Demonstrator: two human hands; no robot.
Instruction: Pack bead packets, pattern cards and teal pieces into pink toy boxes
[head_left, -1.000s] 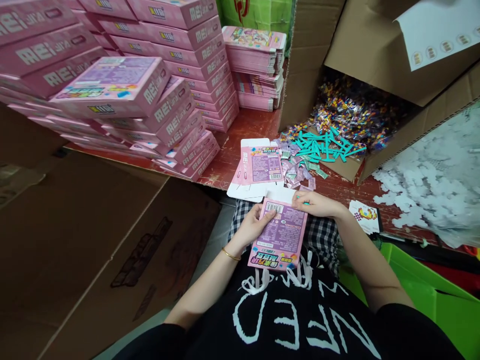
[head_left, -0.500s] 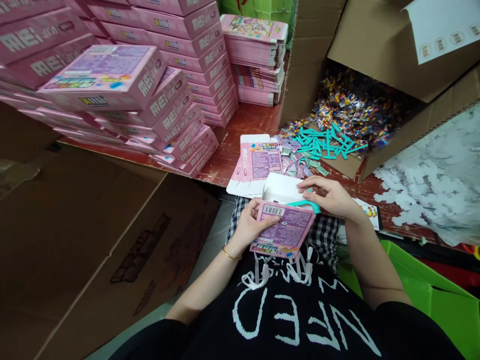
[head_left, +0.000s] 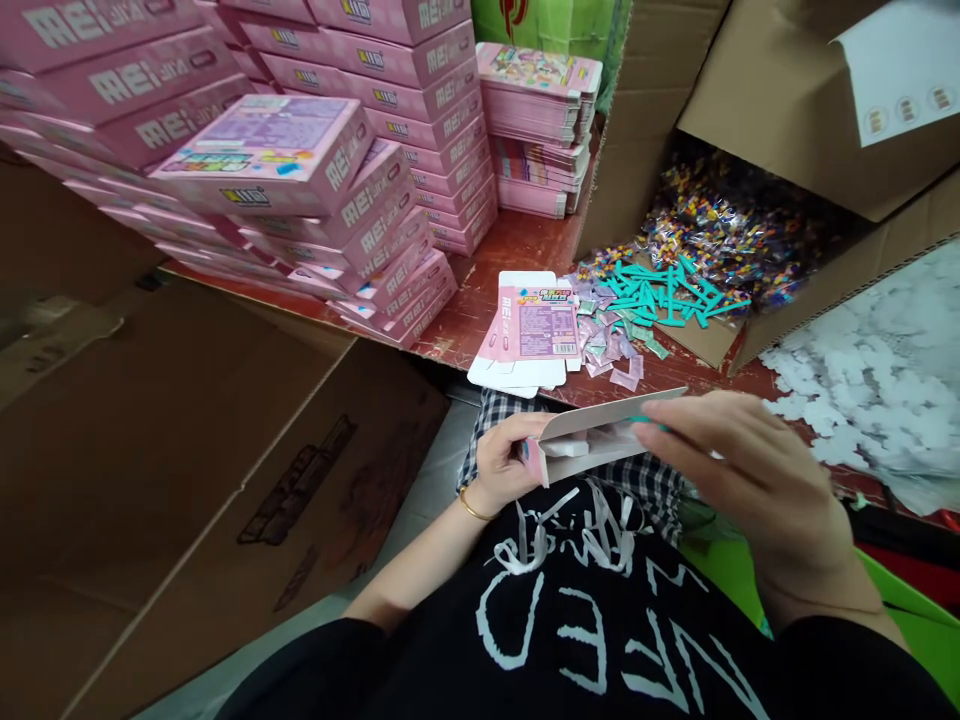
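My left hand (head_left: 504,462) is wrapped round the left end of a small pink box (head_left: 534,462), held over my lap. The box is tilted so that its open side and white inside face me, and white pieces (head_left: 568,447) show within. At the box's right end is my right hand (head_left: 739,465), its fingers pinched at the opening. A bit of a teal piece (head_left: 646,422) shows by those fingertips, mostly hidden in the box. Flat pink cartons (head_left: 536,325) lie at the table edge beyond the box.
Pink box stacks (head_left: 262,150) stand at the left, folded cartons (head_left: 534,90) behind. Teal pieces (head_left: 671,290) and small packets (head_left: 622,345) lie before an open cardboard box (head_left: 637,120) of colourful bags. White pieces (head_left: 885,350) are at the right.
The box has tipped, so its printed face is no longer seen and its opening shows. My right hand has come up nearer the camera, with the teal piece now mostly inside the box.
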